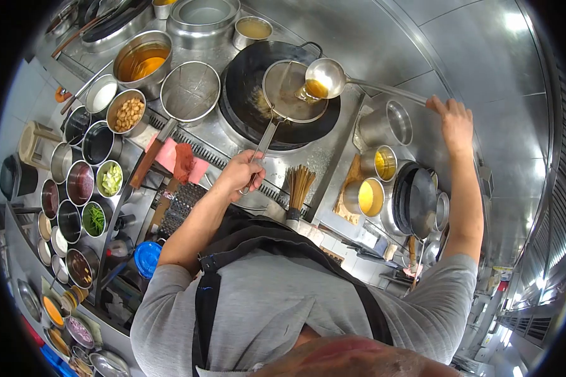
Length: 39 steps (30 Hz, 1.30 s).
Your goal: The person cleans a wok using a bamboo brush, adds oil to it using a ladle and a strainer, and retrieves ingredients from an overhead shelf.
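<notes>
My left hand (pixel 244 174) is closed around the handle of a fine mesh strainer (pixel 285 91). The strainer sits over a black wok (pixel 238 81) on the stove. In my right hand (pixel 454 122), held far out to the right, is the end of a long ladle's handle. The ladle's bowl (pixel 334 74) is tilted above the strainer, and golden liquid (pixel 312 91) runs from it into the mesh. Whether the strainer's underside touches the wok cannot be made out.
On the left are a second strainer (pixel 190 91), a pot of orange liquid (pixel 146 63) and several ingredient bowls. A bamboo brush (pixel 299 185) stands before the wok. To the right are a metal pot (pixel 387 124), yellow liquid containers (pixel 366 196) and stacked pans (pixel 415 200).
</notes>
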Tool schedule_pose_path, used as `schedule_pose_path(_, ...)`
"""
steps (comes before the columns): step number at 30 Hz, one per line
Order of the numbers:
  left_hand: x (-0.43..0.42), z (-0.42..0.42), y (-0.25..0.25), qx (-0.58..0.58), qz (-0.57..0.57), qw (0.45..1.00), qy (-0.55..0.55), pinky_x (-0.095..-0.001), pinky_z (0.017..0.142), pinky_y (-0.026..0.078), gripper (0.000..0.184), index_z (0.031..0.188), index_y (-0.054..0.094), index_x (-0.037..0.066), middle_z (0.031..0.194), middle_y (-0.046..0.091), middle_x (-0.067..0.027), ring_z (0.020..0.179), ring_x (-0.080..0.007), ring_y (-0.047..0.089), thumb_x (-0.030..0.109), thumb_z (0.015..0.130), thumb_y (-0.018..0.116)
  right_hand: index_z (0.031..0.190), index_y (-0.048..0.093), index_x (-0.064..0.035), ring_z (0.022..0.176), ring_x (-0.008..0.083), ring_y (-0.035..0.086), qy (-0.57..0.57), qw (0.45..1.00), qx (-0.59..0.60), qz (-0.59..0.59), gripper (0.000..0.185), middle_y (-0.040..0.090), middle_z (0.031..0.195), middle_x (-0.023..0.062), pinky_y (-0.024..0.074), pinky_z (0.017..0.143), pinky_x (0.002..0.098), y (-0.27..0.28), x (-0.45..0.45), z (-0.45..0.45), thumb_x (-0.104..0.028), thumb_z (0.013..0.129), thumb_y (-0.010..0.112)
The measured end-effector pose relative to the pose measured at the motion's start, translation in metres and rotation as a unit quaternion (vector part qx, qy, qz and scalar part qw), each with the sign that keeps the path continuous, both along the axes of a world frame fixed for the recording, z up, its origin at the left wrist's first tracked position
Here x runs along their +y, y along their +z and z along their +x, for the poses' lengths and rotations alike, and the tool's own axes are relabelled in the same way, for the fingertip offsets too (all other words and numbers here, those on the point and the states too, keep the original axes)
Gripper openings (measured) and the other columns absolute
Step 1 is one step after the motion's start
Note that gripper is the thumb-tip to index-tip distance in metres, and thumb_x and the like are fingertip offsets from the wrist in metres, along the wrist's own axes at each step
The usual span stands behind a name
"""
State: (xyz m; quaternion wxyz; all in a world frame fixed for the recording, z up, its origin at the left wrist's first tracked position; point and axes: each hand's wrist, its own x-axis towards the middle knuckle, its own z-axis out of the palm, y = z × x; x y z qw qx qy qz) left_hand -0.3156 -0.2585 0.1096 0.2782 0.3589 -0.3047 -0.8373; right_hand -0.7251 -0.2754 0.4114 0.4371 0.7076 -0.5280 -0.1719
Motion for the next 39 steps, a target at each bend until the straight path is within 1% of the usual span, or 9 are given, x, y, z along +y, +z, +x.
schedule_pose_path(8, -0.007, -0.004, 0.012, 0.025, -0.012, 1.000, 0.011, -0.0240, 0.035, 0.034, 0.036, 0.121, 0.042, -0.002, 0.070, 0.057, -0.0073, 0.045, -0.0115, 0.048, 0.003, 0.087, 0.049, 0.111, 0.065, -0.0232, 0.075, 0.0191, 0.056, -0.005, 0.997, 0.008, -0.078, 0.032, 0.054, 0.074, -0.0016, 0.0389, 0.063, 0.0363, 0.033, 0.011, -0.026, -0.016, 0.081, 0.056)
schedule_pose_path(16, -0.009, -0.019, 0.002, 0.082, -0.031, 0.996, 0.004, -0.0232, 0.038, 0.035, 0.037, 0.127, 0.040, -0.003, 0.072, 0.057, -0.0075, 0.047, -0.0115, 0.049, 0.003, 0.092, 0.049, 0.110, 0.067, -0.0214, 0.087, 0.0299, 0.062, -0.256, 0.962, -0.060, -0.074, 0.035, 0.065, 0.084, 0.0094, 0.0473, 0.074, 0.0432, 0.043, 0.078, -0.122, -0.007, 0.082, 0.053)
schedule_pose_path(20, -0.009, -0.024, -0.003, 0.080, -0.051, 0.995, 0.021, -0.0219, 0.035, 0.035, 0.036, 0.125, 0.045, 0.003, 0.072, 0.059, -0.0067, 0.044, -0.0100, 0.047, 0.004, 0.090, 0.053, 0.106, 0.067, -0.0232, 0.086, 0.0279, 0.065, -0.288, 0.954, -0.044, -0.065, 0.026, 0.067, 0.083, 0.0082, 0.0484, 0.073, 0.0438, 0.032, 0.101, -0.164, -0.016, 0.087, 0.051)
schedule_pose_path(22, -0.009, -0.026, -0.001, 0.076, -0.061, 0.995, 0.025, -0.0219, 0.035, 0.034, 0.036, 0.126, 0.046, 0.002, 0.071, 0.059, -0.0065, 0.044, -0.0100, 0.047, 0.003, 0.090, 0.053, 0.094, 0.068, -0.0171, 0.087, 0.0292, 0.064, -0.329, 0.942, -0.026, -0.058, 0.018, 0.066, 0.083, 0.0097, 0.0480, 0.075, 0.0457, 0.027, 0.101, -0.158, -0.015, 0.086, 0.051)
schedule_pose_path(23, -0.008, -0.027, 0.000, 0.080, -0.060, 0.995, 0.028, -0.0222, 0.035, 0.034, 0.038, 0.128, 0.046, 0.002, 0.071, 0.058, -0.0063, 0.044, -0.0101, 0.047, 0.003, 0.091, 0.052, 0.094, 0.068, -0.0171, 0.087, 0.0292, 0.064, -0.330, 0.942, -0.027, -0.058, 0.018, 0.066, 0.083, 0.0097, 0.0480, 0.075, 0.0457, 0.023, 0.101, -0.165, -0.015, 0.086, 0.051)
schedule_pose_path(25, -0.006, -0.028, -0.002, 0.074, -0.072, 0.994, 0.025, -0.0222, 0.035, 0.034, 0.038, 0.128, 0.046, 0.002, 0.071, 0.058, -0.0064, 0.044, -0.0102, 0.047, 0.004, 0.091, 0.052, 0.086, 0.067, -0.0156, 0.087, 0.0283, 0.064, -0.344, 0.937, -0.005, -0.062, 0.018, 0.067, 0.083, 0.0088, 0.0478, 0.075, 0.0456, 0.008, 0.099, -0.186, -0.022, 0.088, 0.050)
schedule_pose_path(28, 0.001, -0.029, -0.004, 0.057, -0.092, 0.994, 0.027, -0.0222, 0.035, 0.034, 0.039, 0.129, 0.045, 0.002, 0.072, 0.058, -0.0067, 0.045, -0.0103, 0.047, 0.004, 0.091, 0.052, 0.086, 0.070, -0.0190, 0.085, 0.0257, 0.065, -0.316, 0.947, 0.018, -0.062, 0.017, 0.067, 0.080, 0.0082, 0.0483, 0.073, 0.0416, -0.018, 0.094, -0.212, -0.024, 0.086, 0.053)
schedule_pose_path(32, 0.013, -0.029, -0.007, 0.028, -0.114, 0.993, 0.028, -0.0218, 0.036, 0.034, 0.040, 0.132, 0.044, 0.002, 0.073, 0.057, -0.0067, 0.045, -0.0103, 0.047, 0.004, 0.092, 0.050, 0.084, 0.069, -0.0171, 0.085, 0.0251, 0.064, -0.284, 0.957, 0.026, -0.043, 0.017, 0.066, 0.082, 0.0065, 0.0478, 0.072, 0.0417, -0.050, 0.086, -0.232, -0.027, 0.086, 0.055)
schedule_pose_path(39, 0.029, -0.026, -0.005, 0.012, -0.141, 0.989, 0.033, -0.0218, 0.037, 0.034, 0.041, 0.133, 0.045, 0.001, 0.074, 0.058, -0.0070, 0.046, -0.0101, 0.047, 0.004, 0.092, 0.051, 0.089, 0.068, -0.0158, 0.088, 0.0245, 0.062, -0.301, 0.953, 0.020, -0.015, 0.019, 0.065, 0.086, 0.0051, 0.0468, 0.073, 0.0407, -0.089, 0.065, -0.237, -0.028, 0.088, 0.054)
